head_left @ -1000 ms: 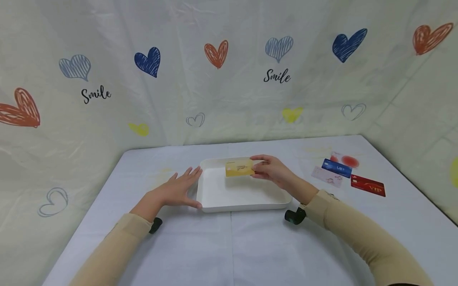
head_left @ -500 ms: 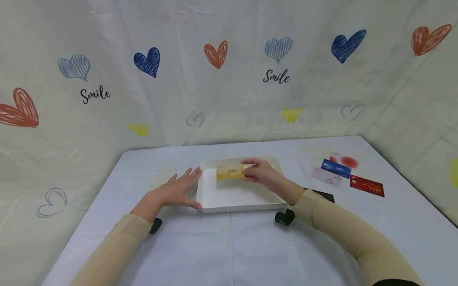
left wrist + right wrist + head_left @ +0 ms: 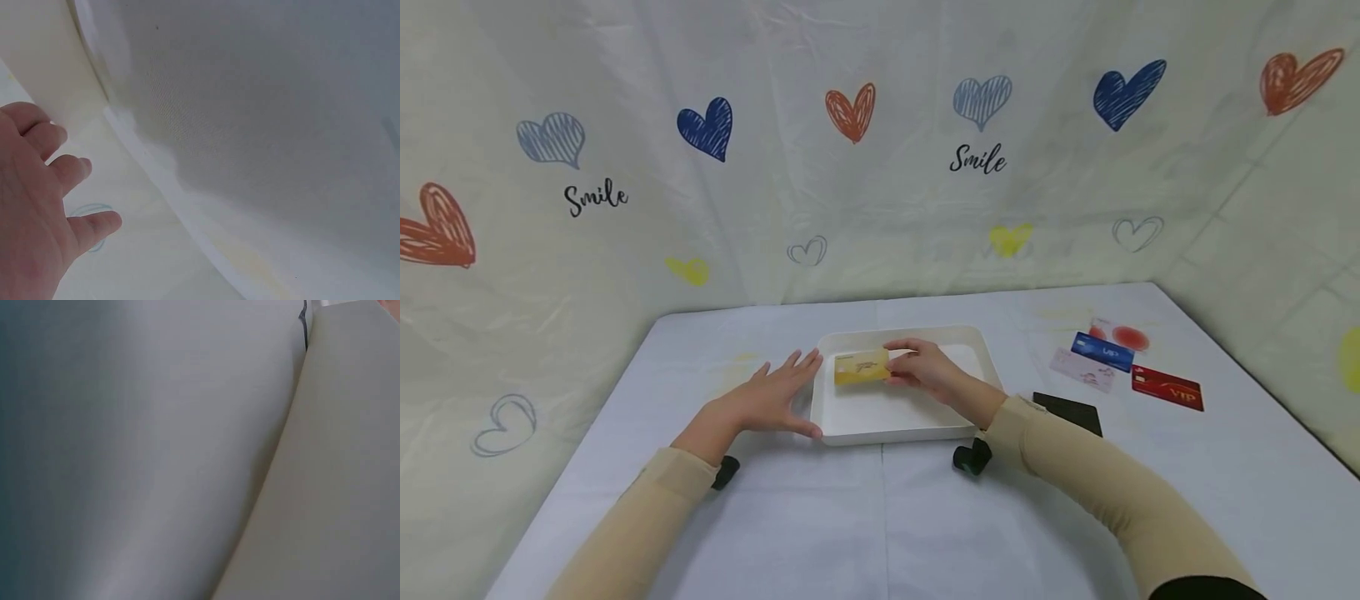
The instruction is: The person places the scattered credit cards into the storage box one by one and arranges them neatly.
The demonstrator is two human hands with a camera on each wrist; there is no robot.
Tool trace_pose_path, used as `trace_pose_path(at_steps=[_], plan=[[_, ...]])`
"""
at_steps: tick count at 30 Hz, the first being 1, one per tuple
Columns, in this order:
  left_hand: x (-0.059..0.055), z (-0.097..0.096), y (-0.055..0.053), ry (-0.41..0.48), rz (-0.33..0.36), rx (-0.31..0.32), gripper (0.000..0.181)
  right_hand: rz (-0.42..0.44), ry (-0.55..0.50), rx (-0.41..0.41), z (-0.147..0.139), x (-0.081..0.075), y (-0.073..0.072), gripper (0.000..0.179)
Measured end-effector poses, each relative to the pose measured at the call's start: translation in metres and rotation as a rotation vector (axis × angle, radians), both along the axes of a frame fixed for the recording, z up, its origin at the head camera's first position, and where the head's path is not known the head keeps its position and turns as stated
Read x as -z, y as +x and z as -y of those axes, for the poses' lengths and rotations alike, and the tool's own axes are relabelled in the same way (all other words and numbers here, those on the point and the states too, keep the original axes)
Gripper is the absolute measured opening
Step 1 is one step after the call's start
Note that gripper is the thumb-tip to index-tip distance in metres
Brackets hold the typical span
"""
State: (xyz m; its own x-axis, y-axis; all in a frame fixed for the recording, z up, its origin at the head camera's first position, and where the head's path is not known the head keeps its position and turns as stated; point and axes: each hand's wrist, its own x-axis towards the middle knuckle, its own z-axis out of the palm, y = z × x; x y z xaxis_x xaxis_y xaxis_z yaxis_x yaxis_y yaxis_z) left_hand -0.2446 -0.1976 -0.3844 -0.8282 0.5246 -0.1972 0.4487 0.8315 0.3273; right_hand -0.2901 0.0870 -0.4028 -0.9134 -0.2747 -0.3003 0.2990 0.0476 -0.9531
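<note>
My right hand (image 3: 928, 371) pinches a yellow card (image 3: 861, 367) by its right edge, over the left half of a shallow white tray (image 3: 910, 435). The card's printed face is turned toward the head camera. At the tray's left side, my left hand (image 3: 772, 397) lies with fingers spread, its thumb and fingertips right at the rim. The left wrist view shows that hand's straight fingers (image 3: 94, 228) beside the pale tray wall (image 3: 50, 62). In the right wrist view the card and nearly all of the right hand are out of sight.
Right of the tray lie several cards: a red VIP card (image 3: 1167, 387), a blue card (image 3: 1102, 351), a pale pink card (image 3: 1082, 370) and a white card with red circles (image 3: 1129, 337). A black flat item (image 3: 1069, 412) sits partly behind the right sleeve. A heart-printed curtain (image 3: 895, 208) stands behind the table.
My right hand has carried the yellow card leftward and slightly down over the tray. The black flat item has come into view behind the sleeve. My left hand has stayed at the rim.
</note>
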Motion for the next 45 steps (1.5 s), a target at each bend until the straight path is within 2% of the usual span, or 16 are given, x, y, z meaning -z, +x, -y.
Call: trace_pose_path(at_steps=[10, 21, 28, 34, 45], plan=[[-0.001, -0.002, 0.0, 0.006, -0.004, 0.01, 0.124, 0.028, -0.012, 0.042, 0.011, 0.0, -0.005, 0.043], [0.001, -0.003, -0.003, -0.008, -0.005, 0.008, 0.124, 0.043, -0.027, 0.095, 0.014, 0.011, -0.011, 0.043], [0.002, -0.002, -0.001, -0.01, 0.003, -0.003, 0.125, 0.042, -0.019, 0.117, 0.019, 0.011, -0.011, 0.043], [0.0, -0.003, -0.001, -0.006, 0.003, -0.005, 0.125, 0.006, 0.035, 0.116, 0.021, 0.009, -0.01, 0.043], [0.004, 0.0, -0.003, -0.009, 0.007, -0.012, 0.127, -0.173, 0.268, 0.026, 0.03, 0.013, -0.012, 0.049]])
